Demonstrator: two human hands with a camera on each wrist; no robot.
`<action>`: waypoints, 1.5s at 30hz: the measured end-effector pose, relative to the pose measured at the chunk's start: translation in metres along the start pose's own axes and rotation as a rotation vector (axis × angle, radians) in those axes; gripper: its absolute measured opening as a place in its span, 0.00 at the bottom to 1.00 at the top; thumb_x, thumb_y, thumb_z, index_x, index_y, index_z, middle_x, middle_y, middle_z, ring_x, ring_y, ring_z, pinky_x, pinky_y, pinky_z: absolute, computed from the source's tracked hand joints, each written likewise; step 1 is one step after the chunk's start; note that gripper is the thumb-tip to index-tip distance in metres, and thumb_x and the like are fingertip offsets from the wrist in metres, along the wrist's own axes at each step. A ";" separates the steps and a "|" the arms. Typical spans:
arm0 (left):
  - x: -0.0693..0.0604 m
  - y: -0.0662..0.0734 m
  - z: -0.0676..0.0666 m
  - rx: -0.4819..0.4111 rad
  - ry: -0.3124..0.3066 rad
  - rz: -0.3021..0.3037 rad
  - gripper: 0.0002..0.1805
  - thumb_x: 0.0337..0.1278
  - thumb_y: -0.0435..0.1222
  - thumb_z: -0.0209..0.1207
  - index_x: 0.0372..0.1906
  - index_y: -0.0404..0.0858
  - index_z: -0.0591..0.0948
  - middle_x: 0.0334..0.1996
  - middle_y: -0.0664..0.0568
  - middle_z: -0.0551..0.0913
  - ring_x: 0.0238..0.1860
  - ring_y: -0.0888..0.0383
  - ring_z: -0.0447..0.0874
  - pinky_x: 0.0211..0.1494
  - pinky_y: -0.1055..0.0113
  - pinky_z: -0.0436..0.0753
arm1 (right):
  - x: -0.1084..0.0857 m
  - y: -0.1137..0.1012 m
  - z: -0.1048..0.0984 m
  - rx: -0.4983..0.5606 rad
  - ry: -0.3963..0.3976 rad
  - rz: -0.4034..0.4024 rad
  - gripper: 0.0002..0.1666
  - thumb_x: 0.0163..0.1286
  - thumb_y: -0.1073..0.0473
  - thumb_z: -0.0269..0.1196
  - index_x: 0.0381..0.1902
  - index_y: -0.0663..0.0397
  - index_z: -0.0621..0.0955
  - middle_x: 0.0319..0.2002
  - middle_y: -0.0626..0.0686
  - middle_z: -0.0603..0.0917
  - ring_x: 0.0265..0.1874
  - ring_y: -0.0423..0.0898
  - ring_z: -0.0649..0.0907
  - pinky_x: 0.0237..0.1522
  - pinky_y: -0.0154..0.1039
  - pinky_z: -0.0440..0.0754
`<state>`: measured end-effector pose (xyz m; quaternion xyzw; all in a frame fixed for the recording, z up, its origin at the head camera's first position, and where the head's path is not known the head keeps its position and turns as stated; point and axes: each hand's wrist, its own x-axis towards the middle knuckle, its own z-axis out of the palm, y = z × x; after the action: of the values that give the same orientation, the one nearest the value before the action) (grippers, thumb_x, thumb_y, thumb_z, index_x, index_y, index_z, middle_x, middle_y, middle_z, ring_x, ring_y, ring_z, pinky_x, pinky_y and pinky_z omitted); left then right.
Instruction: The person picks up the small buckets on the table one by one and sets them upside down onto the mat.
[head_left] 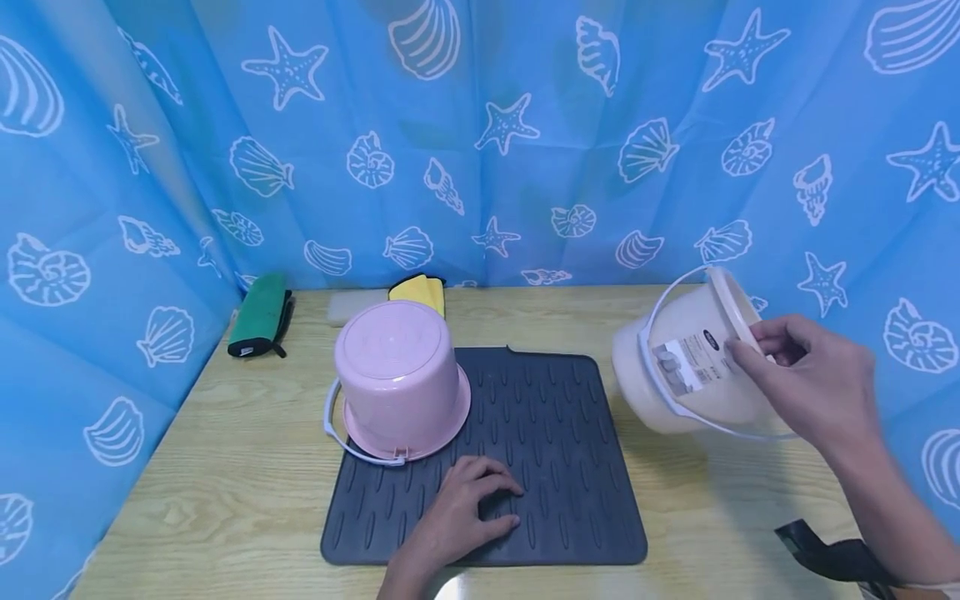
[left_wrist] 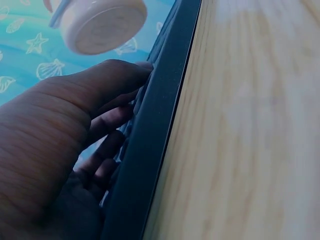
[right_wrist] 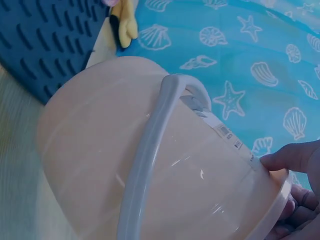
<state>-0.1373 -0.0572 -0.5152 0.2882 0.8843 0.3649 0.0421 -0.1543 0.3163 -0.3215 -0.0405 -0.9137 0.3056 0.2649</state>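
My right hand (head_left: 825, 375) pinches the rim of a cream bucket (head_left: 712, 358), thumb outside and fingers inside; the bucket tips on its side above the table's right part, its handle hanging toward me. In the right wrist view the thumb of my right hand (right_wrist: 295, 170) lies on the bucket (right_wrist: 125, 130) beside its label. A pink bucket (head_left: 397, 375) stands upside down on the dark ridged mat (head_left: 555, 450), over its upper left corner. My left hand (head_left: 461, 517) rests on the mat's front part, fingers loosely bent, holding nothing.
A green cloth item (head_left: 261, 312) lies at the table's back left. A yellow item (head_left: 420, 292) and a pale flat block (head_left: 352, 304) lie behind the pink bucket. A blue curtain (head_left: 480, 183) with shells and starfish hangs behind the wooden table (head_left: 225, 467).
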 end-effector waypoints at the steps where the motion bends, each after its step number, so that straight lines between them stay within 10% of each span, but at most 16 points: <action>1: 0.000 0.000 0.000 0.001 0.004 0.005 0.13 0.55 0.46 0.72 0.47 0.56 0.86 0.54 0.65 0.77 0.58 0.60 0.68 0.62 0.54 0.72 | 0.000 -0.001 0.001 0.021 0.005 0.009 0.15 0.59 0.55 0.74 0.36 0.62 0.86 0.20 0.32 0.78 0.20 0.29 0.73 0.20 0.22 0.69; 13: 0.018 0.007 -0.018 -0.124 0.057 0.009 0.22 0.59 0.49 0.68 0.59 0.54 0.82 0.57 0.62 0.75 0.61 0.58 0.73 0.64 0.50 0.73 | 0.003 -0.013 0.011 0.203 0.017 0.102 0.18 0.60 0.53 0.74 0.38 0.63 0.85 0.22 0.35 0.81 0.20 0.34 0.78 0.22 0.23 0.78; 30: 0.094 0.038 -0.055 -0.304 0.200 0.049 0.53 0.48 0.58 0.71 0.76 0.71 0.52 0.76 0.63 0.53 0.75 0.54 0.55 0.66 0.36 0.66 | 0.008 -0.025 0.032 0.427 0.019 0.157 0.11 0.60 0.62 0.74 0.39 0.60 0.86 0.27 0.45 0.82 0.26 0.38 0.81 0.29 0.26 0.83; 45: 0.124 0.042 -0.060 -0.317 0.140 0.158 0.73 0.33 0.45 0.82 0.80 0.65 0.40 0.78 0.69 0.33 0.79 0.59 0.31 0.69 0.31 0.56 | 0.010 -0.034 0.045 0.699 0.042 0.279 0.10 0.55 0.65 0.77 0.34 0.61 0.88 0.24 0.49 0.82 0.25 0.41 0.79 0.26 0.27 0.82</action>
<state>-0.2366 -0.0037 -0.4261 0.3205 0.7911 0.5210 -0.0034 -0.1828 0.2667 -0.3279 -0.0782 -0.7343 0.6312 0.2372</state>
